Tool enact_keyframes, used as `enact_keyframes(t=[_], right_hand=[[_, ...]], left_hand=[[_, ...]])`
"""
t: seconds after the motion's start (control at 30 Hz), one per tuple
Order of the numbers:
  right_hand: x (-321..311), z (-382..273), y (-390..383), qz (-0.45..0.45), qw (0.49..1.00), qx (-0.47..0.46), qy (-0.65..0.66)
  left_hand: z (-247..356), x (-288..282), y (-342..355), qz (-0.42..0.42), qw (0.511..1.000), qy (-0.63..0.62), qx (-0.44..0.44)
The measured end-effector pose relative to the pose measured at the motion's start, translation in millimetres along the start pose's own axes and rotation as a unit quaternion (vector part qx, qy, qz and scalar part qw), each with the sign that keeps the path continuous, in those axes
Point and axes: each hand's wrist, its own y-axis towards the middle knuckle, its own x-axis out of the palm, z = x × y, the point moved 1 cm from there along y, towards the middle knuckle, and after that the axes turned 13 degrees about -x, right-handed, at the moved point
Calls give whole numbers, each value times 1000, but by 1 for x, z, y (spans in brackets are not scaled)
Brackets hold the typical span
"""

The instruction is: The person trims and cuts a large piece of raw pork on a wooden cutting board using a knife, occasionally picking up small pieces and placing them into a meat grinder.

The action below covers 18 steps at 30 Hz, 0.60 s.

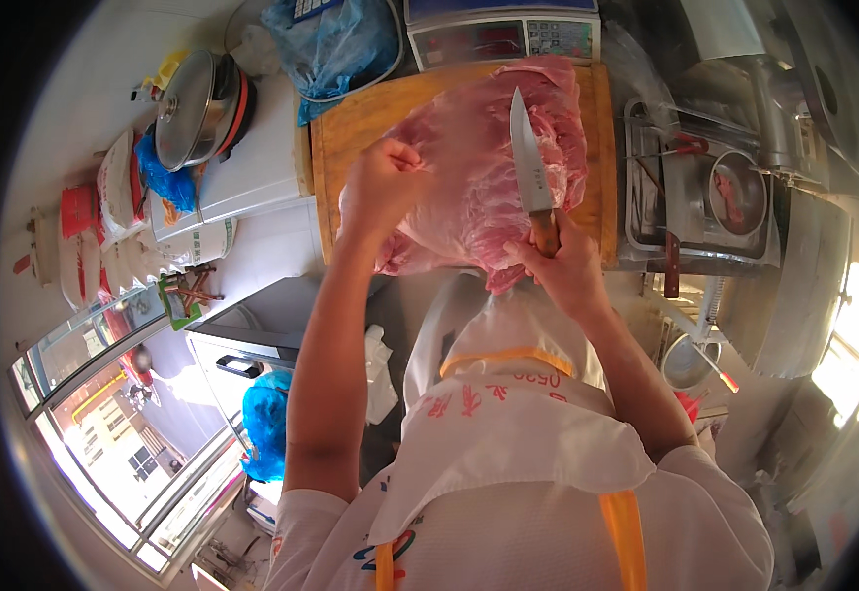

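Note:
A large slab of raw pink meat [449, 197] lies spread over a wooden cutting board [336, 128], its near edge hanging past the board's front. My right hand [569, 264] is closed round the wooden handle of a kitchen knife [526, 153]. The blade points away from me, over the right part of the meat. At the meat's left side, my left hand [380, 187] is closed with the fingers curled in. Whatever the left fingers hold, if anything, is hidden.
A weighing scale [503, 41] stands behind the board, with a blue plastic bag [341, 49] to its left. Farther left is a lidded pan [193, 108]. On the right, a metal tray [646, 222] holds a bowl [759, 212] with meat scraps and a wooden-handled tool [672, 266].

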Motion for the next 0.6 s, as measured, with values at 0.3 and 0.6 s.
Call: enact_keyframes(t=[0.3,0.6], right_hand=[[-2,-3,-12,-5,1000,14,14],[-3,2,-24,-9,999,33,21]], left_hand=[[12,2,-25,109,955,101,256],[17,30,-11,114,946,235,190]])
